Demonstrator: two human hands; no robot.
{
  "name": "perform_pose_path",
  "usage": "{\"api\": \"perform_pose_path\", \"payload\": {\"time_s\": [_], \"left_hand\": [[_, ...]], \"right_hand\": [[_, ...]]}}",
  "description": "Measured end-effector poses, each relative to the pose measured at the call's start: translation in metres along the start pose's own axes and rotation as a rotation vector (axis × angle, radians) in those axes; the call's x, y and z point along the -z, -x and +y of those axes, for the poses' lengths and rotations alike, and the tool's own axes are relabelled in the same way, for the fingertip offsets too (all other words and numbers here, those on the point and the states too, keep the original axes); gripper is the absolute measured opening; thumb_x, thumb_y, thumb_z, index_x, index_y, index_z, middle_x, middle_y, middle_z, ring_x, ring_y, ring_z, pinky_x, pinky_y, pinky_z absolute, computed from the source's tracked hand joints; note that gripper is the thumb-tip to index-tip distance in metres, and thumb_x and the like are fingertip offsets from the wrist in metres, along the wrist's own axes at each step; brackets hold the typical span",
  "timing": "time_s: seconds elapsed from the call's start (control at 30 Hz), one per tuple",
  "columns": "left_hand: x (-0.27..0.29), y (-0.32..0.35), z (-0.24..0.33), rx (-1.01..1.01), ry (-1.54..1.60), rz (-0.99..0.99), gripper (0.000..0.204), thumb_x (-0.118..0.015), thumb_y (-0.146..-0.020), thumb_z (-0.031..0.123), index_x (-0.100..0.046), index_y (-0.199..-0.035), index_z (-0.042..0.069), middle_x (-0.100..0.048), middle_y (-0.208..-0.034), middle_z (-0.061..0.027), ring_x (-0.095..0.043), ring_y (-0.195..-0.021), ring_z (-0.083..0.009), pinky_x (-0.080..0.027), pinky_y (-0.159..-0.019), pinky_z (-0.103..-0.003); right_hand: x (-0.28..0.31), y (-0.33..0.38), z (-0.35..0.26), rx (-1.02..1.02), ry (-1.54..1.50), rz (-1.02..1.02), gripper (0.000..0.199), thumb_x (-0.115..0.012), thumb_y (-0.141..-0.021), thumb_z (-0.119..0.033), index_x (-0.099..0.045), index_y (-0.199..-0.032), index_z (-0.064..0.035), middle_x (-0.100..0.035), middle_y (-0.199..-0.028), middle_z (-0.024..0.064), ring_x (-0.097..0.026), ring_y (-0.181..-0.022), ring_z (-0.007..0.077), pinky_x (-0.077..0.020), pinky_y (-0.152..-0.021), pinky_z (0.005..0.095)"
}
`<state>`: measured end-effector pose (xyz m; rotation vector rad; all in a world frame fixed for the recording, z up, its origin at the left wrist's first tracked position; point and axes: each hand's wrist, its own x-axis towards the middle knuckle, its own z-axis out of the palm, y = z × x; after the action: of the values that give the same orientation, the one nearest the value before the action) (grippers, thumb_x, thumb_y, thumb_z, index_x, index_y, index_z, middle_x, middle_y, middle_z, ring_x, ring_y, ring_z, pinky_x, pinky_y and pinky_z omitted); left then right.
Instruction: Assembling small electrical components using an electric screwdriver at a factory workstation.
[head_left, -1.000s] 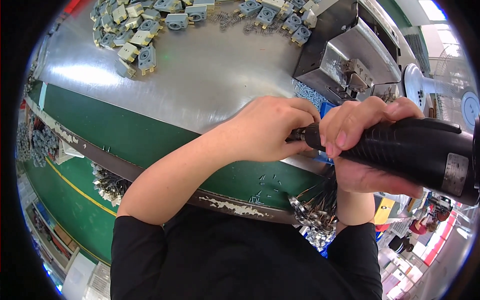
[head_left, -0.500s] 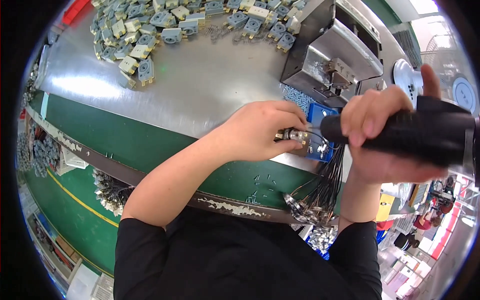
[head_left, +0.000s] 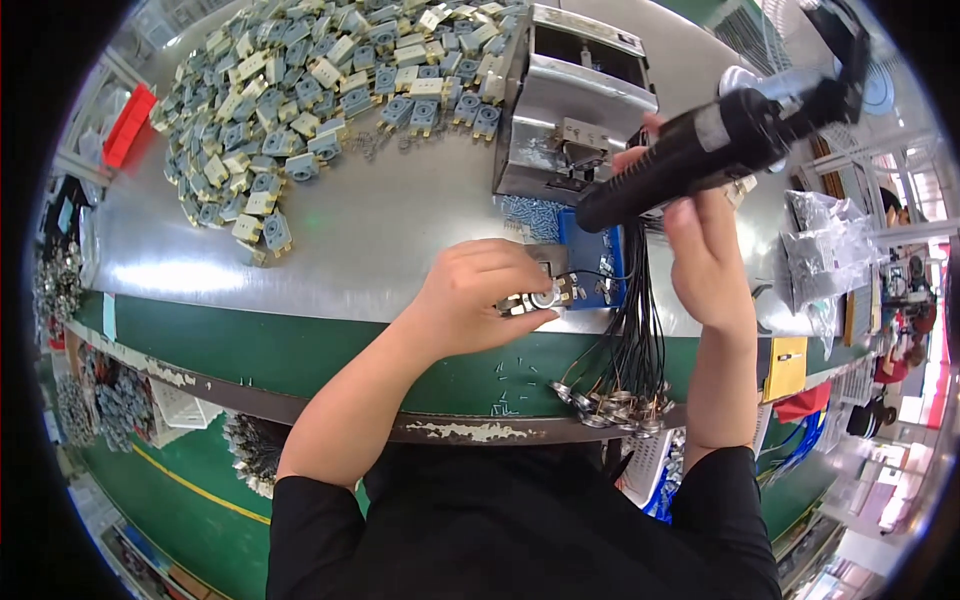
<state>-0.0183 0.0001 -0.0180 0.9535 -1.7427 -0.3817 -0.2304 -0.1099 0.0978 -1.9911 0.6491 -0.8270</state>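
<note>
My left hand (head_left: 482, 298) is closed over the bench's near part, its thumb and fingers pinching a small round metal part with brass terminals (head_left: 545, 298). A black wire runs from beside that part toward the right. My right hand (head_left: 708, 255) is around a black electric screwdriver (head_left: 690, 160), with fingertips showing past its far side and the thumb on the near side. The tool slants, its nose down to the left above a blue tray (head_left: 612, 290) of small metal pieces. Its bit cannot be made out.
A metal box-shaped device (head_left: 570, 105) stands behind the tray, with loose screws (head_left: 535, 215) at its foot. Grey switch-like parts (head_left: 300, 120) are heaped at the far left. Black wires (head_left: 640, 310) with round metal ends (head_left: 620, 408) hang to the bench edge. Plastic bags (head_left: 830, 250) lie right.
The view has shifted, showing more of the heap. The screwdriver has swung from nearly level to a slant, and my right hand now sits lower behind it. My left hand keeps its pinch.
</note>
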Motion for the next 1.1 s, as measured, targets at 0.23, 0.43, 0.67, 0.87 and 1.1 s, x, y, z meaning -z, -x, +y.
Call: {"api": "perform_pose_path", "payload": {"time_s": [0.23, 0.43, 0.67, 0.87, 1.1], "left_hand": [[-0.002, 0.004, 0.007, 0.034, -0.078, 0.013, 0.03, -0.094, -0.069, 0.007, -0.075, -0.092, 0.006, -0.078, -0.092, -0.0091, -0.077, -0.094, -0.03, -0.062, -0.086, -0.042], [-0.004, 0.002, 0.016, -0.096, -0.153, 0.07, 0.033, -0.095, -0.066, 0.01, -0.076, -0.094, 0.007, -0.077, -0.09, -0.01, -0.077, -0.09, -0.0298, -0.062, -0.08, -0.04], [-0.006, 0.003, 0.02, -0.084, -0.238, 0.155, 0.038, -0.097, -0.066, 0.013, -0.074, -0.095, 0.004, -0.077, -0.09, -0.0103, -0.077, -0.082, -0.0302, -0.061, -0.073, -0.039], [-0.006, 0.0, 0.028, -0.085, -0.24, 0.197, 0.041, -0.098, -0.066, 0.012, -0.071, -0.095, 0.003, -0.077, -0.09, -0.0121, -0.077, -0.08, -0.029, -0.062, -0.071, -0.036], [-0.012, 0.001, 0.045, 0.13, 0.039, 0.147, 0.045, -0.095, -0.067, 0.02, -0.07, -0.1, 0.004, -0.074, -0.085, -0.0103, -0.074, -0.076, -0.0295, -0.061, -0.073, -0.035]], "right_hand": [[0.01, 0.019, -0.033, -0.279, 0.635, -0.378, 0.04, -0.076, -0.092, -0.025, -0.071, -0.12, 0.0028, -0.071, -0.106, 0.0215, -0.069, -0.106, 0.0369, -0.0529, -0.091, 0.0428], [-0.016, 0.04, -0.013, 0.122, 0.587, -0.432, 0.05, -0.082, -0.081, -0.014, -0.068, -0.128, -0.0044, -0.07, -0.12, 0.0149, -0.067, -0.111, 0.036, -0.0554, -0.094, 0.0441], [-0.033, 0.049, 0.01, 0.191, 0.603, -0.279, 0.041, -0.082, -0.078, -0.013, -0.07, -0.117, -0.0066, -0.069, -0.109, 0.0092, -0.069, -0.101, 0.0315, -0.0558, -0.092, 0.0426], [-0.034, 0.051, 0.013, 0.266, 0.7, -0.214, 0.038, -0.084, -0.076, -0.018, -0.072, -0.11, -0.0094, -0.07, -0.105, 0.0055, -0.07, -0.097, 0.0271, -0.0559, -0.087, 0.0395], [-0.009, 0.051, 0.03, 0.729, 0.824, -0.073, 0.033, -0.079, -0.079, -0.027, -0.068, -0.1, -0.0039, -0.068, -0.091, 0.0051, -0.069, -0.082, 0.025, -0.0565, -0.08, 0.0393]]}}
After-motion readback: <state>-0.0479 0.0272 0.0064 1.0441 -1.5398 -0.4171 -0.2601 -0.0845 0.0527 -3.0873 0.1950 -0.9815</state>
